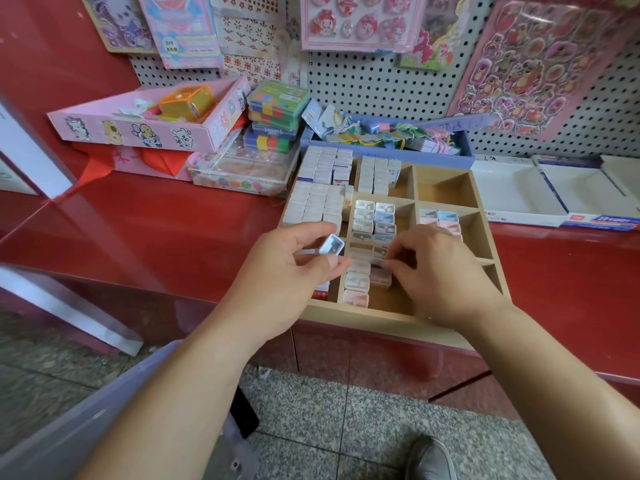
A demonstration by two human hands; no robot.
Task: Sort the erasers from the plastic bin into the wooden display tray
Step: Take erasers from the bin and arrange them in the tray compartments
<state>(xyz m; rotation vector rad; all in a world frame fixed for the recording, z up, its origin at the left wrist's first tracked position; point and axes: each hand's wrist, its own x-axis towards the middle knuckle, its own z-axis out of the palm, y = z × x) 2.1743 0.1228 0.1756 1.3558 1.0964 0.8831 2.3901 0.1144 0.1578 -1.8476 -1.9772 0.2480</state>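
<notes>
The wooden display tray (446, 187) lies on the red counter, split into compartments. White boxed erasers (317, 200) fill its left compartments, and pastel ones (374, 220) sit in the middle. My left hand (294, 271) grips a small white-and-blue eraser (330, 244) over the tray's near left part. My right hand (436, 271) pinches an eraser (379, 261) in the near middle compartment, where several pale pink and white erasers (358, 282) lie in a row. The translucent plastic bin (69, 434) shows at the lower left, under my left forearm.
A pink carton (138, 128), stacked colourful cases (275, 116) and a blue box of trinkets (391, 140) stand behind the tray. White open boxes (519, 192) lie to its right. Sticker sheets hang on the pegboard (381, 84). A shoe (434, 459) is on the floor.
</notes>
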